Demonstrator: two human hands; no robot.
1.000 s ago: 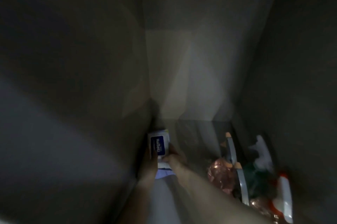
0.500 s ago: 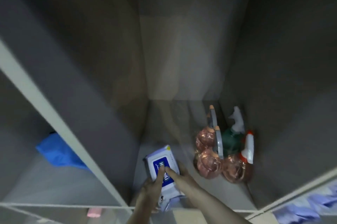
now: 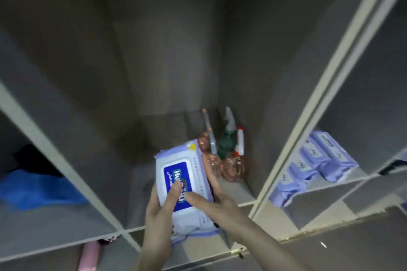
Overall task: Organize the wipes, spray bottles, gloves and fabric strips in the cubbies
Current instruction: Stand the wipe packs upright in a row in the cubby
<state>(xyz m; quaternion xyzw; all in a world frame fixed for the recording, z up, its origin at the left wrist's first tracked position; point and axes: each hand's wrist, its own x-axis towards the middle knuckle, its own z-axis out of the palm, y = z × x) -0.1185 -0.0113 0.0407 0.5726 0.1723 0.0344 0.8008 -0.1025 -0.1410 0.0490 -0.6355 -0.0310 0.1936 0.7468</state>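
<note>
1. Wipes pack (image 3: 181,179), white and lilac with a blue label on its top face, was held between both hands at the front opening of the middle cubby (image 3: 167,54), label side up and tilted.
2. Left hand (image 3: 161,211) gripped the pack from its left edge: the thumb lay across the blue label, and the remaining fingers were curled beneath the pack, mostly hidden from view.
3. Right hand (image 3: 217,200) gripped the pack from its right edge: the thumb lay flat on the lower part of the label, and the fingers (image 3: 212,179) ran nearly straight along the pack's right side.
4. Thumb tips of the two hands lay just beside each other on the label.
5. Spray bottles (image 3: 226,153) stood upright as a group in the back right corner of the middle cubby, behind the pack: pinkish clear bodies and one dark green body. Contact between them and the pack could not be determined.
6. Stacked wipes packs (image 3: 317,160), in lilac wrapping, lay in a row in the cubby to the right.
7. Blue gloves (image 3: 37,189) lay in a heap in the cubby to the left.
8. Pink fabric (image 3: 89,255) showed in the compartment below the left cubby, partly cut off at the lower edge.
</note>
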